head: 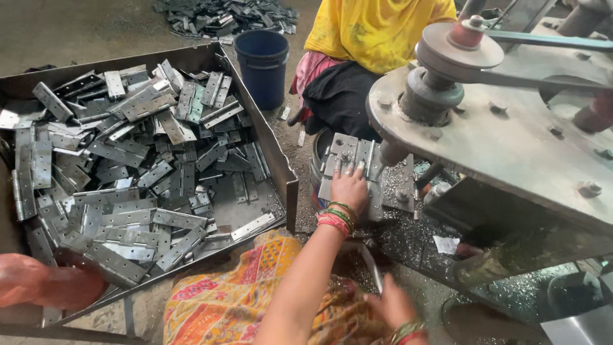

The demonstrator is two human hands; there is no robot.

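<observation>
A flat grey steel hinge lies on the grey metal fixture plate of the drilling machine, under the person's left hand. That hand is spread flat, fingers extended, pressing the hinge down against the plate rather than gripping it. Just right of its fingertips the steel spindle hangs from the machine's heavy round head, close over the plate. Silvery metal shavings lie scattered right of and below the hand, which suggests drilling has gone on here.

The right hand, nearer the body and low in the view, is curled round a thin bright steel strip, probably another hinge leaf, though the hand covers its lower end.

Far left of both hands a large rusty sheet-metal tray holds a deep heap of loose grey steel hinges; judging by that pile, much work is left, and which pieces are finished cannot be told. Beyond the left hand stands a dark blue plastic bucket, and beside it another person in a yellow garment sits. A further pile of dark metal pieces lies on the floor behind.
</observation>
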